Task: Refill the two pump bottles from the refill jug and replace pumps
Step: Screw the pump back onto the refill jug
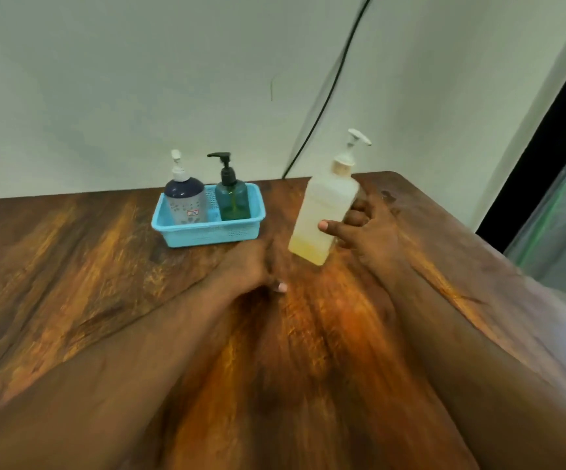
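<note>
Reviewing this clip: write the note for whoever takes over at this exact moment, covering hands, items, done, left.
Right hand grips the white pump bottle, tilted, a little yellow liquid at its bottom, pump on.
Left hand holds nothing, blurred, low over the wooden table.
Navy-topped pump bottle and teal pump bottle stand in the blue basket, pumps on.
No refill jug in view.
Done: nothing visible. Left: everything.

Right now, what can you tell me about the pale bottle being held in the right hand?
The pale bottle looks like frosted, see-through plastic with a squarish body, a tan collar and a white pump on top. Only a shallow layer of yellow liquid sits at its bottom; the rest looks empty. It leans, its top tipped to the right, and seems lifted just off the wooden table, right of the blue basket. The right hand grips its side, thumb across the front. It is slightly blurred.
</note>
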`<act>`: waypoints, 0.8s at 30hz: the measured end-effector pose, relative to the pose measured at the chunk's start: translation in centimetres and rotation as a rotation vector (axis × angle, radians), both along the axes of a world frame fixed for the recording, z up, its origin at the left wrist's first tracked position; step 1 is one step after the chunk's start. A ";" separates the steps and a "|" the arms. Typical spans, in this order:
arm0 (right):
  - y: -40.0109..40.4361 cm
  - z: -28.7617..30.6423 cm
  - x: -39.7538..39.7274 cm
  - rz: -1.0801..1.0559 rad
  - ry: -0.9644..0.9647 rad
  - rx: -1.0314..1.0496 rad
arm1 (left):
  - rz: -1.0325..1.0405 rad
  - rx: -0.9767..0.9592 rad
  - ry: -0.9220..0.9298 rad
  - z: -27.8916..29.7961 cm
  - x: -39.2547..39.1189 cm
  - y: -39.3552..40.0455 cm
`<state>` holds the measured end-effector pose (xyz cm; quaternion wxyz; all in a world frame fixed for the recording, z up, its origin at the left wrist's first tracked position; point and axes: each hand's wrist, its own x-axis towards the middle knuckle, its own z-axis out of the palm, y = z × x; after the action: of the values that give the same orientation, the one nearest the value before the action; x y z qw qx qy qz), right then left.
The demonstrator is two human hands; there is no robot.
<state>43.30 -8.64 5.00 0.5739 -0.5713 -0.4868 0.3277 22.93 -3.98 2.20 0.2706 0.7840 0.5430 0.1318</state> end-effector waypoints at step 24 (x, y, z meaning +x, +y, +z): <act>21.5 -3.7 21.3 -0.489 -0.476 0.072 | -0.410 -0.089 0.817 2.9 24.9 17.9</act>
<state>64.63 12.89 1.28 0.5254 -0.7110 -0.4669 0.0203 47.79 13.91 5.06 0.0883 0.8505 0.4439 -0.2679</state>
